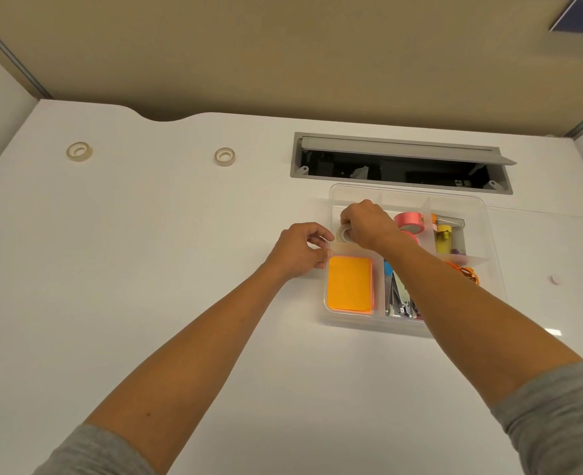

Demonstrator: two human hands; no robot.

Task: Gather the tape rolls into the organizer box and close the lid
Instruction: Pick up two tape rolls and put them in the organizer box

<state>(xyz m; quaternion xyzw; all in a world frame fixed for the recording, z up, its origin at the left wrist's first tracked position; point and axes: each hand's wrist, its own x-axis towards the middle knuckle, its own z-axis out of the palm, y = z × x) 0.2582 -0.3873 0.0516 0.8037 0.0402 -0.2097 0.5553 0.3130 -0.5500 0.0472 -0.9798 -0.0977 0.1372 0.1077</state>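
Note:
A clear plastic organizer box (489, 234) with dividers stands open on the white desk, right of centre. My right hand (365, 222) is inside its far left compartment, shut on a clear tape roll (345, 233). A pink tape roll (409, 221) lies in the compartment beside it. My left hand (300, 250) pinches the box's left wall. Two more clear tape rolls lie on the desk: one (79, 151) at the far left, another (224, 156) nearer the middle. A clear lid (550, 241) lies flat to the box's right.
Orange sticky notes (350, 284), metal tools (401, 296), a yellow item (443, 238) and orange rubber bands (468, 274) fill other compartments. An open grey cable hatch (399, 162) is behind the box. A small white disc (555, 279) lies at right. Beige partition walls surround the desk.

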